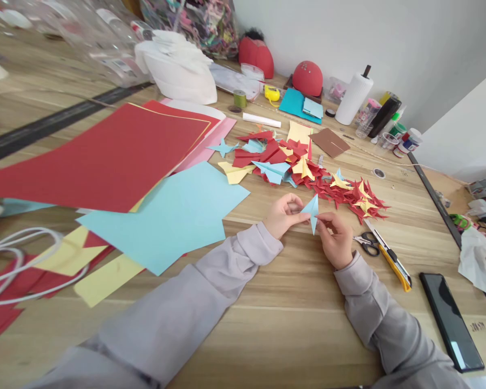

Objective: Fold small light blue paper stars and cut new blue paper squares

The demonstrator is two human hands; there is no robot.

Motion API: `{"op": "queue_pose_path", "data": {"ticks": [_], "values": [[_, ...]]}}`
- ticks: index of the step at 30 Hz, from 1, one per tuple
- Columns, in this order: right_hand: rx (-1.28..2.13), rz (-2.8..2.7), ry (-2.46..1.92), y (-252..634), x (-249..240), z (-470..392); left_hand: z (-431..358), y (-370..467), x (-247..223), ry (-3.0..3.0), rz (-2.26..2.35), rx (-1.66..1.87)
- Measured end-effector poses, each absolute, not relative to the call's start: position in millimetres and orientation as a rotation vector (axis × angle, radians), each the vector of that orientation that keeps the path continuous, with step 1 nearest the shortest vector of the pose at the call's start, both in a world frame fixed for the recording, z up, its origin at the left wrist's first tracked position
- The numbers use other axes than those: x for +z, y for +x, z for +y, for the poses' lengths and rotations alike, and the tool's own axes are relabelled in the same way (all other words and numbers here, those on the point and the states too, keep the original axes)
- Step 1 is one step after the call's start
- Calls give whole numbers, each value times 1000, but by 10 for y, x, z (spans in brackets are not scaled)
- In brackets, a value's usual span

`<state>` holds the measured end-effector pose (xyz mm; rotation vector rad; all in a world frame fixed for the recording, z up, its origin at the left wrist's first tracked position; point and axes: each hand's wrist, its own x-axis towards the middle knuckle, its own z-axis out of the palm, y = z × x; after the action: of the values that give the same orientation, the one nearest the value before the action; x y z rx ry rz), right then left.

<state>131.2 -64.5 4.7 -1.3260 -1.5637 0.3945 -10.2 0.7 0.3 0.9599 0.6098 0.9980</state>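
Note:
A small folded piece of light blue paper [314, 209] is held up over the wooden table [291, 302], pointed at its top and bottom. My left hand [285, 216] pinches it from the left between thumb and fingers. From the right, my right hand [335, 236] grips its lower edge with thumb and forefinger. Just beyond both hands lies a long pile of folded red paper pieces [328, 183], mixed with yellow and blue ones.
Large red sheets [117, 156] and a blue sheet [178, 216] cover the left side. Scissors [366, 244], a yellow box cutter [395, 265] and a black phone [449, 319] lie at the right. A white roll [354, 99] and bottles stand at the back.

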Motion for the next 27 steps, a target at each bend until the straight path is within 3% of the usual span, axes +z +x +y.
{"op": "queue_pose_path", "data": {"ticks": [12, 27], "values": [[367, -1569, -1342, 1301, 43, -651, 9, -93, -21, 958, 588, 982], [813, -1348, -1278, 1310, -27, -605, 10, -89, -35, 955, 604, 954]]}}
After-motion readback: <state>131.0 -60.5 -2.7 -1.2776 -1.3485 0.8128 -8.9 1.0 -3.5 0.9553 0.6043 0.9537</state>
